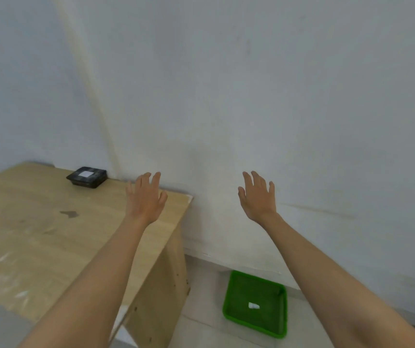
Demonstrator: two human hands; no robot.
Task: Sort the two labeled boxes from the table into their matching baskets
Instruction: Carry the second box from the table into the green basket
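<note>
One light wooden desk point(38, 234) is set against a pale wall point(276, 96), with a tiled floor point(201, 297) beside it. A black box point(86, 177) with a white label is placed at the desk's far edge, apart from both hands. The left hand point(146, 199) and right hand point(259, 197) are raised, spread and empty. A green basket point(256, 303) is placed on the floor beside the desk; its white label cannot be read.
</note>
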